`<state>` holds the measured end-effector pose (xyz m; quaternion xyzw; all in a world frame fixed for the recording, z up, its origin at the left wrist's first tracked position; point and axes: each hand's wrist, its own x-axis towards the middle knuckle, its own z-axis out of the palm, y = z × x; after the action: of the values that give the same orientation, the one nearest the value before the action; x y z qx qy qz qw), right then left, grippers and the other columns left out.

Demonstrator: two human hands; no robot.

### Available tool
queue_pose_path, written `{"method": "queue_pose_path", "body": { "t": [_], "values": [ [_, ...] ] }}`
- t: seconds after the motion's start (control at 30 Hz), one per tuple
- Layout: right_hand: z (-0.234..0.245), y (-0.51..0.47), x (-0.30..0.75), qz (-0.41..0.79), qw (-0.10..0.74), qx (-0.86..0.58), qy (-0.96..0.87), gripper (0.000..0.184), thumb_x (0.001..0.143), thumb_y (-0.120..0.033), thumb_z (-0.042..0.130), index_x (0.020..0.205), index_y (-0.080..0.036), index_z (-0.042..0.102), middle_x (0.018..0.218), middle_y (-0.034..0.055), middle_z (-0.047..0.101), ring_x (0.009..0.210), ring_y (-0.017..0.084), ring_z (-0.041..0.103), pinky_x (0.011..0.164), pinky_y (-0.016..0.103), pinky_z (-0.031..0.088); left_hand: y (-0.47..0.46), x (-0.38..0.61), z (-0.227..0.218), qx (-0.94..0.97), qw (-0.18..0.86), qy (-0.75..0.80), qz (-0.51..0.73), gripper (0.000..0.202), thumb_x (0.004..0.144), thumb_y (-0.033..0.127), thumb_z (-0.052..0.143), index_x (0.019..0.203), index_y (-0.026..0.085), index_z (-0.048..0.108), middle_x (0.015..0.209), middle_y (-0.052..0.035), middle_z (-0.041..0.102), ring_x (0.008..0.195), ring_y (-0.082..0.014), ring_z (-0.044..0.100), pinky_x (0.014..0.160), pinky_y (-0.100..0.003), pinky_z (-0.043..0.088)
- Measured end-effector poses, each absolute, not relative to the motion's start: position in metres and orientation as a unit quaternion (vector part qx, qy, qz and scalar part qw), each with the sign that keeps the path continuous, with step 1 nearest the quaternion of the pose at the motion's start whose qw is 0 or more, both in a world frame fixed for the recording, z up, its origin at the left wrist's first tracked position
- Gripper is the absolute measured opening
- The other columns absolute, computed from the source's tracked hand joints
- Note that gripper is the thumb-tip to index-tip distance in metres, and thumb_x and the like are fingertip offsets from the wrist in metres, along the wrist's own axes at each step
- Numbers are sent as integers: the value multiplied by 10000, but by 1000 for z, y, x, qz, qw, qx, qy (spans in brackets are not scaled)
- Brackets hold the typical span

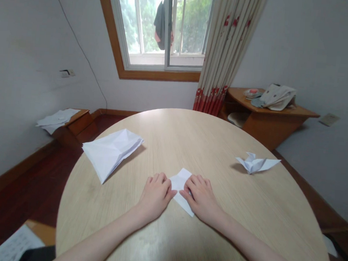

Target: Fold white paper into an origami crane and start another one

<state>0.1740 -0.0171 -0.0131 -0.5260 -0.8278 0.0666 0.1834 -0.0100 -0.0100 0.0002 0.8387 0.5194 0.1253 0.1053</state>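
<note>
A folded piece of white paper (180, 181) lies on the round wooden table (173, 134) in front of me. My left hand (157, 194) grips its left edge, fingers curled and thumb pressed on it. On the right side, my right hand (199, 195) holds the paper the same way, with its thumb pointing toward the left one. One corner of the paper points away from me and another sticks out below the right hand. The paper's left and right edges are hidden under my fingers.
Several folded white sheets (114, 147) rest at the table's left. A folded paper crane (253, 164) sits at the right. Beyond stand a corner desk (278, 121) with a cloth bag (277, 97), a curtain (226, 50) and a window. Papers (57, 118) lie on a low cabinet at left.
</note>
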Motion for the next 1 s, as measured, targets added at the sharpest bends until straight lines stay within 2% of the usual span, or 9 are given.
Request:
{"method": "queue_pose_path", "body": {
  "t": [0.33,0.57,0.83,1.0],
  "values": [
    [-8,-13,176,130,205,-546,-802,58,872,-247,590,885,-226,537,987,51,582,957,224,539,816,372,392,-4,-14,3,819,163,532,136,269,871,386,635,733,167,563,885,-26,574,921,-229,523,789,-355,332],
    [-6,-12,179,156,200,-544,-800,161,865,-231,581,1024,-253,573,1054,61,577,1025,240,532,860,400,372,1,-18,2,804,183,542,160,334,774,446,725,695,169,553,863,-22,564,910,-232,522,776,-341,315],
    [-8,-6,194,185,204,-547,-790,231,841,-199,602,1063,-262,593,1054,60,566,1038,246,514,880,418,348,8,-28,0,800,206,540,161,332,703,400,795,697,172,554,904,-23,563,951,-240,516,796,-337,310],
    [-4,-1,199,208,192,-537,-794,240,809,-175,639,1033,-255,607,1038,50,581,1043,240,516,894,408,364,9,-31,3,794,222,546,148,309,718,361,787,684,166,550,911,-25,566,950,-238,515,810,-342,307]
  ]
}}
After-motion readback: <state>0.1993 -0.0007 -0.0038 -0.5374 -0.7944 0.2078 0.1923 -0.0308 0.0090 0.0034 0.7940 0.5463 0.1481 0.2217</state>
